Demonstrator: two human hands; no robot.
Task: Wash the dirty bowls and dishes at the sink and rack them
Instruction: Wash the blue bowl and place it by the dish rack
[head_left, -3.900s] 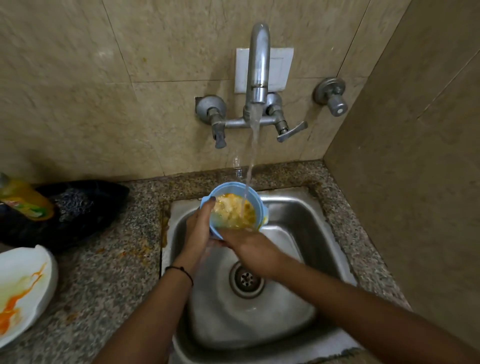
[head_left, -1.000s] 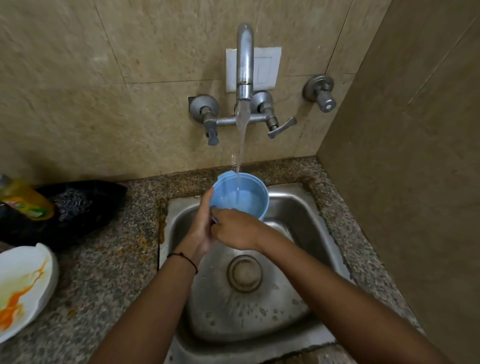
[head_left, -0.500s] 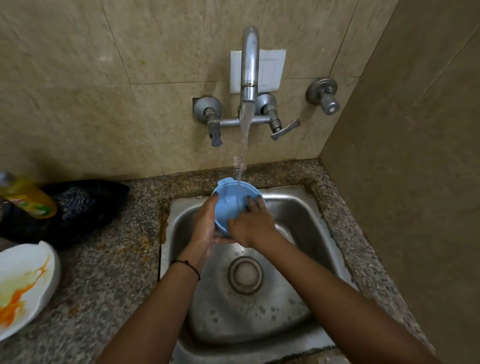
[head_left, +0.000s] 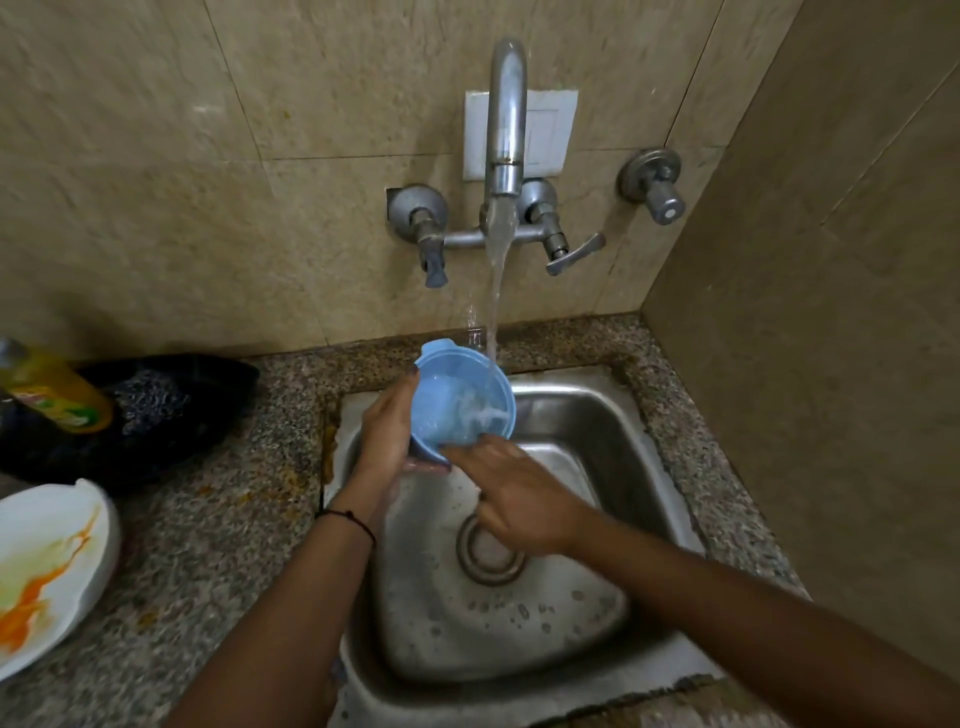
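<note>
- The sink (head_left: 597, 431) basin is left open at its right and near parts; the middle is crossed by 2 forearms.
- The space above is blocked by the tap (head_left: 506, 119) and its water stream (head_left: 496, 291).
- The left counter (head_left: 218, 519) is crowded by a stained plate (head_left: 47, 566), a bottle (head_left: 57, 395) and a dark cloth (head_left: 156, 410).

No text could be read anywhere. The bottle (head_left: 49, 392) at the left edge carried a label with red and green patches, but its print was too blurred to make out. The wall plate (head_left: 545, 132) behind the tap bore no marking that showed.
</note>
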